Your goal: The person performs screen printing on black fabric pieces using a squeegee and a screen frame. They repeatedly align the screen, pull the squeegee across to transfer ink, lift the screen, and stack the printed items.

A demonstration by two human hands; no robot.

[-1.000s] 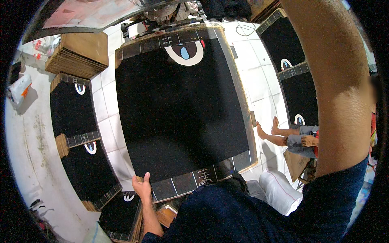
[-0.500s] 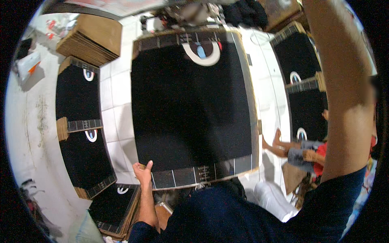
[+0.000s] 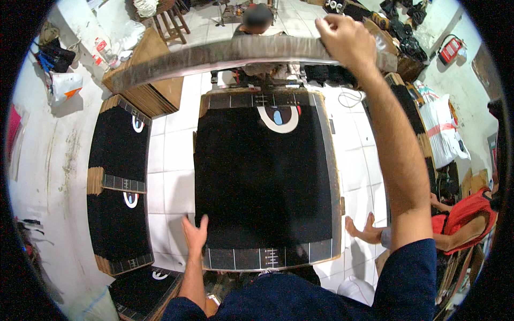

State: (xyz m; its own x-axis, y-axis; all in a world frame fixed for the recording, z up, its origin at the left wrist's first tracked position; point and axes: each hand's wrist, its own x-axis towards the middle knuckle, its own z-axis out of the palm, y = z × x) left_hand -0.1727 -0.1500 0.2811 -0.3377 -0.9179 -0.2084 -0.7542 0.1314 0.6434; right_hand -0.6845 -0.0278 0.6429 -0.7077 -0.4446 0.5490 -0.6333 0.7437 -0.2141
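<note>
A black fabric panel [image 3: 262, 182] lies flat on a large board in front of me, with a white, blue and red eye-like print [image 3: 278, 117] near its far edge. Dark strips [image 3: 235, 258] with white marks run along the near and far ends. My left hand [image 3: 195, 232] is at the panel's left edge near the front corner, thumb and fingers spread, holding nothing. My right hand [image 3: 350, 43] is raised far forward, fingers closed over a long grey-brown frame [image 3: 230, 52]. That frame stands nearly edge-on above the board's far end.
On the left, more black panels [image 3: 118, 139] lie on boards, beside stacked brown boards [image 3: 166, 96]. A person in red [image 3: 466, 224] sits at right, bare feet [image 3: 364, 230] near my board. Another person [image 3: 257, 21] is beyond the frame. White sacks [image 3: 441, 128] lean at right.
The frame has come into view across the far end, with my right hand on it. My left thumb and fingers have spread from the board's corner. My view has tilted farther ahead.
</note>
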